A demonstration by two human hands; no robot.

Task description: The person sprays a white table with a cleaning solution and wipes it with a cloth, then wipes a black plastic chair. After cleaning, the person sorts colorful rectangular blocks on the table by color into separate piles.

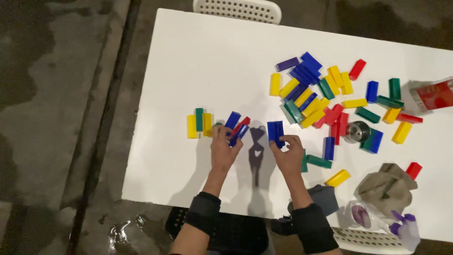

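A white table (198,61) is being covered at its right side by scattered coloured blocks (325,101); a small row of blocks (199,123), a metal cup (357,131) and a crumpled cloth (387,188) are being carried too.

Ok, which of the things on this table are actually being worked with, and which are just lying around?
In hand:
left hand on blue and red blocks
right hand on blue blocks
yellow and green row
loose block pile

Lying about:
red packet
metal cup
crumpled cloth
plastic bag
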